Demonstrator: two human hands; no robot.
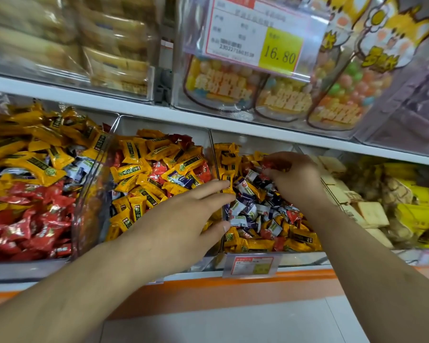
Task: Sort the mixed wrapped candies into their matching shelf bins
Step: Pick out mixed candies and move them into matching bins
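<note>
The clear plastic bin holding mixed yellow, red and purple-and-white wrapped candies serves as the landmark. Its left wall is a transparent divider running back toward the white shelf edge above; that overhead shelf leaves only a low gap over the heap. At the bin's front lip hangs a small red-and-yellow price label.

The left hand lies across the front of that divider, fingers straight and spread, fingertips touching a yellow wrapper at the bin's left side, thumb at the front of the heap; it holds nothing. The right hand is over the bin's rear right, fingers curled, pinching a red wrapped candy; which way the candy's long axis runs cannot be told.

Left of the divider is a bin of long yellow candies mixed with red ones, their long axes pointing many ways. Right of the landmark bin lie pale wrapped biscuits.
</note>
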